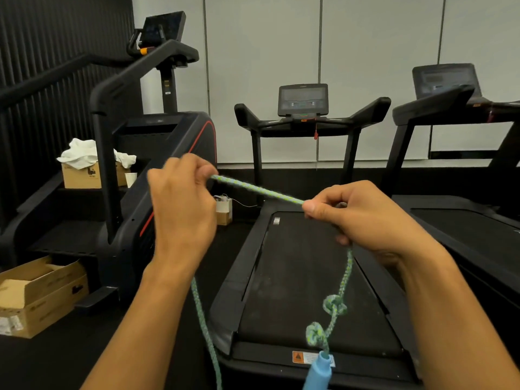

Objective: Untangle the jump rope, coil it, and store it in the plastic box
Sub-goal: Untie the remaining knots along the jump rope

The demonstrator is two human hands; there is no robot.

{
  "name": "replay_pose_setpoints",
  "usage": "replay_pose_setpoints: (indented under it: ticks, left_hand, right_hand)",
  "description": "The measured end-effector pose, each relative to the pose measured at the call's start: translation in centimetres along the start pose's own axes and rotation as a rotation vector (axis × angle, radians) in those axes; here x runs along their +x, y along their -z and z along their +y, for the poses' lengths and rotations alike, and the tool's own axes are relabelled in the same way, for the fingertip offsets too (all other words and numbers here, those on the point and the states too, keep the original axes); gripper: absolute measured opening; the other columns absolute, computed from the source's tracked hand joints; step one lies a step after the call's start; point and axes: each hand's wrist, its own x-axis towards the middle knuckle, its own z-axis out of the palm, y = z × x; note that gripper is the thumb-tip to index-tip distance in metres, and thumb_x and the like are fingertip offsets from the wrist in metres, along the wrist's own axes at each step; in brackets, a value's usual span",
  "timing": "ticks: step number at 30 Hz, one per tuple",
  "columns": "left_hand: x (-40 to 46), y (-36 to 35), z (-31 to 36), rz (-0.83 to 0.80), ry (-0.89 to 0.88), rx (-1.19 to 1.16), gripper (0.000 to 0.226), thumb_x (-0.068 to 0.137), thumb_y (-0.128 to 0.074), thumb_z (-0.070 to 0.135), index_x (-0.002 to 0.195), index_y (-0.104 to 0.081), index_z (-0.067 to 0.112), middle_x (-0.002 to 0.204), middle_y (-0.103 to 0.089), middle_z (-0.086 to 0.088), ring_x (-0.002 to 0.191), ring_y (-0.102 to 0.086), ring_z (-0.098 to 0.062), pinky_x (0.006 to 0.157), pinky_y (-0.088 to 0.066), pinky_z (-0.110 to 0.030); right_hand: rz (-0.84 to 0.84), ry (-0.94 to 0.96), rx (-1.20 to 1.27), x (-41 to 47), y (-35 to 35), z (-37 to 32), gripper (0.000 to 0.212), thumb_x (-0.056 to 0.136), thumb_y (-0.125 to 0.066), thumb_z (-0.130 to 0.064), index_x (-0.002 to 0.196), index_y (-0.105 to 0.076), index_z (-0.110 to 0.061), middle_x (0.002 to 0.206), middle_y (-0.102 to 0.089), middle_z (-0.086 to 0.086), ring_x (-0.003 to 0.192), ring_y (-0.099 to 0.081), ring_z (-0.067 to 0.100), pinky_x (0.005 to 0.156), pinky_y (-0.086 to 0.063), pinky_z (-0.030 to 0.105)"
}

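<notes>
Head view — untangling step, rope stretched between two hands, two knots left.

Left hand, centre-left of frame, pinches the jump rope; right hand, centre-right, curls its fingers round it. The span between them runs taut. From the right hand the rope drops toward lower centre, carrying an upper knot and a lower knot just above the blue handle. Another length hangs below the left hand to the bottom edge. Behind: treadmill; cardboard box, lower left. No plastic box in sight. Judgement: coiling is not begun; next move calls for working down to the upper knot and loosening it.
</notes>
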Motion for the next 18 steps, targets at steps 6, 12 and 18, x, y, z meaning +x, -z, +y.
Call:
replay_pose_setpoints:
  ticks: [6, 12, 18]
  left_hand:
    - [1.0, 1.2, -2.3, 0.184, 0.204, 0.049, 0.022, 0.102, -0.044, 0.012, 0.099, -0.065, 0.009, 0.098, -0.058, -0.010, 0.107, -0.045, -0.041, 0.076, -0.019, -0.023]
    - [1.3, 0.8, -2.4, -0.114, 0.182, -0.108, 0.020, 0.105, -0.038, 0.025, 0.094, -0.055, 0.022, 0.093, -0.065, -0.002, 0.093, -0.062, -0.027, 0.077, -0.043, -0.039]
    - [-1.4, -1.1, 3.0, -0.566, 0.241, -0.614, 0.012, 0.101, -0.053, 0.032, 0.108, -0.060, 0.026, 0.095, -0.072, -0.001, 0.084, -0.074, -0.020, 0.084, -0.058, -0.046]
  right_hand:
    - [-0.002, -0.024, 0.151, 0.0, 0.5, 0.1, 0.028, 0.093, -0.065, -0.025, 0.068, -0.073, -0.015, 0.053, -0.056, -0.005, 0.048, -0.045, 0.008, 0.040, -0.034, 0.020]
    - [0.032, -0.027, 0.335, 0.5, -0.9, -0.3, 0.029, 0.097, -0.060, -0.024, 0.072, -0.071, -0.016, 0.055, -0.055, -0.001, 0.045, -0.040, 0.009, 0.037, -0.029, 0.017]
    - [0.009, -0.011, 0.350, 0.7, -2.8, -1.0, 0.026, 0.096, -0.061, -0.023, 0.075, -0.072, -0.013, 0.054, -0.055, -0.002, 0.045, -0.041, 0.008, 0.039, -0.031, 0.017]
